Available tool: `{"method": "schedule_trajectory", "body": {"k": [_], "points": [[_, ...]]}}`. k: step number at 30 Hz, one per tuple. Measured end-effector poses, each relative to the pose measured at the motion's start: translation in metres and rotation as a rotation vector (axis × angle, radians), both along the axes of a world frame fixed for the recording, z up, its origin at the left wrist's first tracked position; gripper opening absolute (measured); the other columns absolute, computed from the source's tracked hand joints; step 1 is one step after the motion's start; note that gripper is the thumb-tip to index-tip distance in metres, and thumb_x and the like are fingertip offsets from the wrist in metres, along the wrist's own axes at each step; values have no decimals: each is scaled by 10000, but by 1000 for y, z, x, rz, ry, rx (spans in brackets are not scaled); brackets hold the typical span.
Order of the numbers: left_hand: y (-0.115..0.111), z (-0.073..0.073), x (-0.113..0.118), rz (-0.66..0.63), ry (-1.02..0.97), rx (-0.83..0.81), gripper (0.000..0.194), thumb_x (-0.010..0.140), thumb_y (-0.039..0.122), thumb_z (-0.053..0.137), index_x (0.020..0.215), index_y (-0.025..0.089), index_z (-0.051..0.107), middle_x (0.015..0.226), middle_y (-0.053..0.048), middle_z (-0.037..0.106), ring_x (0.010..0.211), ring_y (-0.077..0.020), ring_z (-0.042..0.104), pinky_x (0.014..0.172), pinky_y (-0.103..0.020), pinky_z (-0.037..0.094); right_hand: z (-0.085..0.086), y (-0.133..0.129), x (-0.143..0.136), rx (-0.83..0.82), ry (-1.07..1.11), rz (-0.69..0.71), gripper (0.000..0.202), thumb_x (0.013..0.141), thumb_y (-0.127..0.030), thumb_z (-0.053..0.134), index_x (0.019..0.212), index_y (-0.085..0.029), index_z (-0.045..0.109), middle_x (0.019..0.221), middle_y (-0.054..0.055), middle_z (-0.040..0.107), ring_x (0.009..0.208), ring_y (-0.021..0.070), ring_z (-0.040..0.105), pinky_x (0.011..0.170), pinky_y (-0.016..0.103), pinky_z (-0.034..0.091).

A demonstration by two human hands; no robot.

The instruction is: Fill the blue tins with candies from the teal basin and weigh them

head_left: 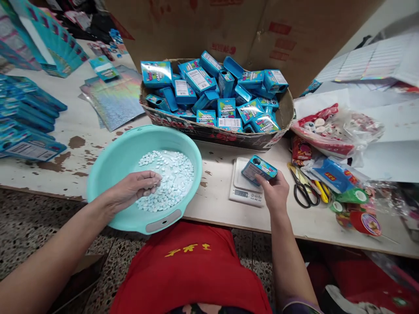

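Observation:
A teal plastic basin holds many small white tablets. My left hand is inside the basin with its fingers pinched together on some of the tablets. My right hand holds a small blue box over a white kitchen scale at the table's front. Behind them a low cardboard tray is heaped with several of the same blue boxes.
Flat blue cartons are stacked at the left, with holographic sheets behind the basin. On the right lie scissors, tape rolls, plastic bags of sweets and paper sheets. A large cardboard wall stands at the back.

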State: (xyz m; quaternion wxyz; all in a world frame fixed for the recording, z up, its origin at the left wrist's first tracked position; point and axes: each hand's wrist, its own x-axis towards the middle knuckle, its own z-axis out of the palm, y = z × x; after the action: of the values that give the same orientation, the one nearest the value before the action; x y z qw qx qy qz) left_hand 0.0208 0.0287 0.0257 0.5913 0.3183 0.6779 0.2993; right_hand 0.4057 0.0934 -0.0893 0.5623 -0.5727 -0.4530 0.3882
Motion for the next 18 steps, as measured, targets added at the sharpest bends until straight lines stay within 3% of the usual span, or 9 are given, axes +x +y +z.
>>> {"method": "schedule_trajectory", "body": {"k": [2, 5, 10, 14, 18], "points": [[3, 12, 4, -55, 25, 41, 204, 670, 276, 774, 803, 150, 683, 654, -15, 565, 554, -85, 452, 516, -186, 372, 20, -7, -14, 64, -16, 73, 383, 633, -376, 826, 927, -194, 662, 855, 6, 682, 795, 170, 621, 778, 324, 518], [9, 45, 18, -211, 136, 155, 184, 700, 282, 734, 818, 157, 668, 623, 6, 547, 556, -85, 441, 517, -188, 336, 52, -20, -41, 139, -67, 288, 367, 670, -373, 814, 969, -214, 676, 886, 9, 689, 802, 176, 624, 762, 313, 517], [23, 98, 45, -635, 436, 385, 159, 799, 274, 603, 898, 168, 668, 834, -17, 616, 743, -126, 536, 668, -238, 408, 91, -26, -100, 230, -239, 637, 308, 753, -378, 766, 1016, -242, 682, 903, 4, 692, 801, 172, 617, 745, 291, 486], [30, 109, 44, -935, 745, 541, 188, 805, 159, 517, 916, 167, 668, 903, -35, 602, 826, -142, 535, 749, -258, 395, 103, -21, -136, 314, -299, 748, 286, 773, -330, 742, 1029, -228, 665, 918, 12, 676, 821, 176, 608, 752, 291, 465], [29, 105, 32, -1005, 897, 566, 258, 786, 106, 496, 989, 174, 640, 955, -45, 589, 875, -160, 532, 777, -269, 386, 105, -15, -153, 310, -332, 780, 215, 772, -323, 728, 946, -218, 657, 886, 15, 663, 800, 176, 593, 721, 285, 443]]}}
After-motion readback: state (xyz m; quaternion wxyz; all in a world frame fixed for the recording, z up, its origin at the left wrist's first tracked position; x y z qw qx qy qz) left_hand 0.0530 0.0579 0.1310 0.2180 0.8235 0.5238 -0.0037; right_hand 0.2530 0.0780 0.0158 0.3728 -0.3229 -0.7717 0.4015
